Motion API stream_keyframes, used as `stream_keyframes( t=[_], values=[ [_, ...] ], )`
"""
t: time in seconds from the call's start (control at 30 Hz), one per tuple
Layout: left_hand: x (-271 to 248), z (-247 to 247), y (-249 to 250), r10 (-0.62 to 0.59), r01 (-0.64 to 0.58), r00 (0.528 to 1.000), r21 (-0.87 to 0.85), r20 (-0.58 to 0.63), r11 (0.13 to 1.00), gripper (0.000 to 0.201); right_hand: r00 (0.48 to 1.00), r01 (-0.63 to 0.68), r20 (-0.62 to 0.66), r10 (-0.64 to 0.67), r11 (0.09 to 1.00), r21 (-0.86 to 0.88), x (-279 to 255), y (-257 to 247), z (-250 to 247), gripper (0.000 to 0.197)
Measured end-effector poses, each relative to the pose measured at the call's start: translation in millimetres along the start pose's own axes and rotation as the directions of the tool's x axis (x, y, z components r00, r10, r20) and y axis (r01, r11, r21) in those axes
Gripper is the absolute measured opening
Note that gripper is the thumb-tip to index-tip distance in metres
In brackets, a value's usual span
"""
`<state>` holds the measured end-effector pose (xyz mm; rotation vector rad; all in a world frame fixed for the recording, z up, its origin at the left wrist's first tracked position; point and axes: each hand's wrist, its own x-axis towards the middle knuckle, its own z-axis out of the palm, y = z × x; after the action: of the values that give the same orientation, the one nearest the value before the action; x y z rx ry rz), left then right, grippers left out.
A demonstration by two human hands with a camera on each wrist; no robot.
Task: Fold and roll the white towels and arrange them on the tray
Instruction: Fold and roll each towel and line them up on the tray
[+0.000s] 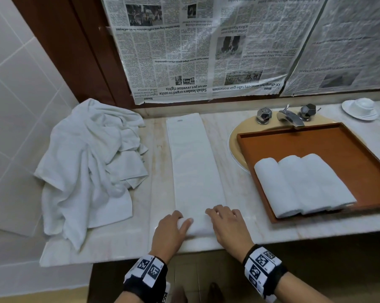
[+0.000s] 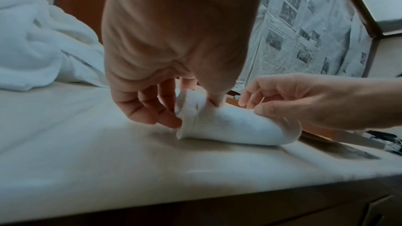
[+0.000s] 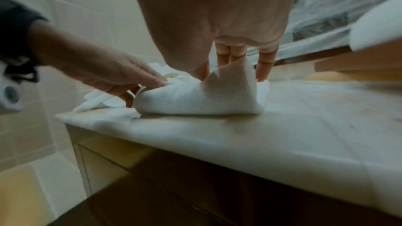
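A white towel folded into a long strip (image 1: 195, 162) lies on the marble counter, running away from me. Its near end is curled up into the start of a roll (image 2: 228, 125) (image 3: 195, 99). My left hand (image 1: 173, 228) pinches the roll's left end between thumb and fingers (image 2: 169, 118). My right hand (image 1: 228, 224) grips the right end with curled fingers (image 3: 224, 57). Three rolled white towels (image 1: 302, 184) lie side by side in the brown wooden tray (image 1: 315, 141), which sits over the sink.
A heap of loose white towels (image 1: 88, 162) covers the counter's left end by the tiled wall. Behind the tray stand a chrome tap (image 1: 290, 117) and a white cup on a saucer (image 1: 360, 108). Newspaper (image 1: 206, 47) covers the wall behind. The counter edge (image 1: 294, 239) is just below my wrists.
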<state>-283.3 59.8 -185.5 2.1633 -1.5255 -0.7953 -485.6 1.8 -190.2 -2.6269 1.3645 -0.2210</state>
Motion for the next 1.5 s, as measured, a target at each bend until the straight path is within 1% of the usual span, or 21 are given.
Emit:
stream_keyframes(
  t=[0.07,0.2,0.23,0.3,0.4,0.47,0.53,0.6,0.63,0.7,0.77,0.83,0.97,1.07,1.1,1.17,1.23,1.27,1.37,1.43,1.5],
  values=[
    [0.7,-1.2,0.6,-0.034,0.034,0.999,0.004,-0.022,0.999,0.041,0.994,0.065,-0.081,-0.068,0.997,-0.044,-7.0,-2.4,4.0,0.03],
    [-2.8,-2.9,-0.5,-0.074,0.071,0.996,-0.06,-0.048,0.996,0.041,0.989,0.136,-0.06,-0.138,0.99,-0.034,-15.1,6.0,9.8,0.047],
    [-4.3,-1.0,-1.3,-0.049,0.045,0.997,-0.068,-0.055,0.997,0.039,0.988,0.143,-0.051,-0.143,0.99,-0.014,-13.1,9.2,11.1,0.045],
    [-8.3,4.0,-4.9,0.069,-0.073,0.994,-0.038,-0.089,0.997,0.042,0.989,0.145,-0.044,-0.143,0.987,0.061,-5.1,13.9,12.2,0.04],
    [-14.2,9.2,-7.0,0.266,-0.266,0.958,0.02,-0.109,0.964,0.048,0.992,0.127,-0.007,-0.127,0.986,0.109,4.5,17.0,11.9,0.04],
    [-15.3,13.3,-8.1,0.339,-0.337,0.938,0.035,-0.076,0.941,0.048,0.996,0.068,0.05,-0.077,0.983,0.169,8.9,15.3,9.0,0.052],
    [-12.0,16.0,-12.3,0.362,-0.36,0.93,0.039,-0.058,0.932,0.047,0.987,-0.023,0.162,-0.017,0.97,0.24,13.3,13.4,2.2,0.071],
    [-6.7,12.4,-17.0,0.335,-0.335,0.942,0.005,-0.021,0.942,0.046,0.969,-0.056,0.246,-0.001,0.973,0.226,15.4,10.7,-5.2,0.08],
    [-3.7,9.5,-18.3,0.326,-0.326,0.945,-0.01,-0.001,0.945,0.046,0.973,-0.045,0.232,0.002,0.982,0.182,15.0,10.5,-6.6,0.076],
    [2.1,3.5,-19.6,0.312,-0.311,0.95,-0.018,0.026,0.95,0.049,0.998,0.009,0.054,-0.013,0.998,0.064,10.3,8.9,-7.0,0.051],
    [7.1,0.3,-19.3,0.269,-0.267,0.963,-0.04,0.033,0.963,0.052,0.994,0.024,-0.112,-0.022,1.0,0.016,2.6,7.8,-3.6,0.032],
    [10.3,-0.7,-21.3,0.228,-0.226,0.973,-0.066,0.037,0.972,0.052,0.985,0.08,-0.156,-0.076,0.997,0.023,-1.5,6.3,0.2,0.033],
    [6.6,-0.4,-17.2,0.184,-0.18,0.982,-0.089,0.039,0.98,0.05,0.995,0.091,-0.033,-0.089,0.993,0.073,4.0,13.1,2.6,0.051],
    [-4.3,1.9,-12.6,0.17,-0.176,0.984,-0.19,-0.045,0.966,0.045,0.993,0.041,0.1,-0.057,0.986,0.159,20.1,13.4,-3.4,0.042],
    [-6.3,2.4,-12.2,0.165,-0.178,0.983,-0.213,-0.077,0.961,0.042,0.986,-0.012,0.164,-0.024,0.976,0.215,25.6,14.1,-5.9,0.036],
    [-5.9,2.7,-13.9,0.147,-0.165,0.984,-0.22,-0.096,0.962,0.036,0.977,-0.101,0.21,0.036,0.946,0.307,33.2,16.8,-8.2,0.028],
    [1.0,0.8,-15.3,0.123,-0.135,0.99,-0.214,-0.069,0.968,0.035,0.975,-0.122,0.215,0.051,0.936,0.331,36.0,18.4,-8.8,0.026],
    [5.2,-0.2,-15.8,0.111,-0.118,0.993,-0.214,-0.042,0.97,0.038,0.975,-0.118,0.217,0.055,0.949,0.291,35.2,19.2,-7.3,0.026],
    [17.8,-4.8,-14.2,0.083,-0.074,0.996,-0.218,0.032,0.973,0.053,0.998,-0.02,0.056,0.013,0.992,0.122,24.8,12.8,-7.9,0.025],
    [24.2,-6.8,-9.6,0.037,-0.031,0.999,-0.181,0.03,0.983,0.045,0.999,0.032,-0.006,-0.031,0.996,0.088,14.9,8.2,-5.9,0.031],
    [24.5,-7.9,-4.5,0.012,-0.015,1.0,-0.165,-0.019,0.986,0.041,0.999,0.049,0.011,-0.05,0.994,0.097,10.6,9.6,-0.9,0.045]
  ],
)
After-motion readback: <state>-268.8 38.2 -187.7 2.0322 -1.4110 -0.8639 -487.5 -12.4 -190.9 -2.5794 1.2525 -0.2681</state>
